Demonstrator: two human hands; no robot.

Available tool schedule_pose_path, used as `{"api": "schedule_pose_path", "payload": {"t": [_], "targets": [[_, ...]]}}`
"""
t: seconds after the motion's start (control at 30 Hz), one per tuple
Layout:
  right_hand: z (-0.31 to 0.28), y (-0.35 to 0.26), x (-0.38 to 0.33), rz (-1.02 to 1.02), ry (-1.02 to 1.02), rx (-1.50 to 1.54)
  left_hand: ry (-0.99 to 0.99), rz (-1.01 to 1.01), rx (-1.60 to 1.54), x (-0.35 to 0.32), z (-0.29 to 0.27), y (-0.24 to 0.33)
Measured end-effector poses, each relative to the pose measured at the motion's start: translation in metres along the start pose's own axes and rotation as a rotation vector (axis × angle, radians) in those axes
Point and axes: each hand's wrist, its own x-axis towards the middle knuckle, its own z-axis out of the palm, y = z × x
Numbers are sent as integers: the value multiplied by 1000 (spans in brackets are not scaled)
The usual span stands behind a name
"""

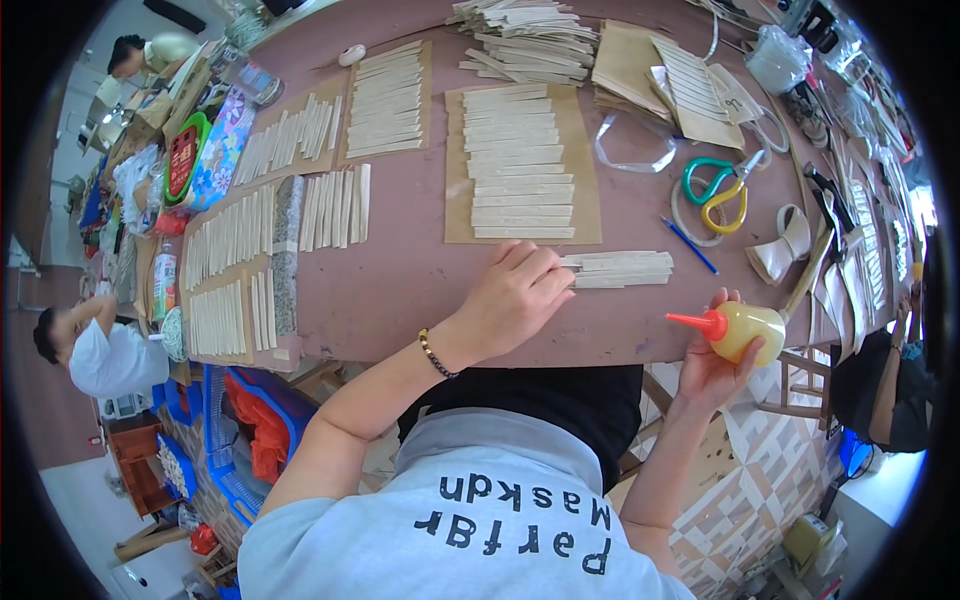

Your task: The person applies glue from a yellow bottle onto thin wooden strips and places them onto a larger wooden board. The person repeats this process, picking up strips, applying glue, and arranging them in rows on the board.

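Note:
My left hand [512, 300], a beaded bracelet on its wrist, rests near the front of the table. Its bent fingers close on the left ends of a small bundle of pale flat strips [622, 268]; the exact grip is partly hidden by the fingers. In my right hand [722, 372] is a squeeze glue bottle [752, 333] with yellowish contents. Its red nozzle points left and sits below and right of the bundle. Just beyond my left hand lies a brown paper sheet [586, 200] bearing a column of similar strips [520, 165].
A blue pen [690, 245] and green-and-yellow-handled scissors [722, 195] lie right of the sheet. A heap of strips [530, 40] is at the back. More strip-covered sheets [385, 100] fill the left. A tape roll [780, 245] sits right. Other people [115, 350] are nearby.

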Motion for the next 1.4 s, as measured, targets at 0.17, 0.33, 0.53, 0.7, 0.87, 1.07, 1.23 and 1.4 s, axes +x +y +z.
{"api": "schedule_pose_path", "payload": {"t": [0.17, 0.33, 0.53, 0.7, 0.87, 1.07, 1.23, 1.4], "targets": [[3, -4, -4, 15, -15, 94, -79, 7, 64, 11, 19, 3], [3, -15, -11, -36, 21, 69, -90, 74, 111, 2, 19, 20], [11, -18, -17, -129, 100, -122, -66, 4, 19, -8, 24, 46], [16, -17, -18, -165, 137, -246, -129, -83, -7, -6, 28, 42], [10, -18, -22, -215, 173, -460, -155, -42, -72, -16, 27, 65], [15, -13, -24, -263, 85, -592, -120, 23, -46, -29, 31, 61], [23, -8, -23, -290, 2, -682, -98, 42, -59, -33, 34, 60], [22, -6, -14, -331, 6, -716, -93, 38, -70, -35, 35, 60]]}}
